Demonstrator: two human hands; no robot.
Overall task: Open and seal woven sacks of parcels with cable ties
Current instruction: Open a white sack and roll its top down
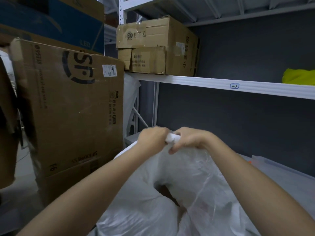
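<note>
A large white translucent woven sack fills the lower middle of the head view, bulging with parcels that show only as dark shapes through the fabric. Its top is gathered into a bunched neck held up in front of the shelving. My left hand grips the neck from the left, and my right hand grips it from the right, fingers curled around the fabric. The two hands almost touch. No cable tie is visible; the hands hide the middle of the neck.
A tall brown cardboard box stands close on the left, with more boxes stacked above it. White metal shelving runs across the right, carrying cardboard boxes and a yellow-green bundle. A grey crate edge lies behind the sack.
</note>
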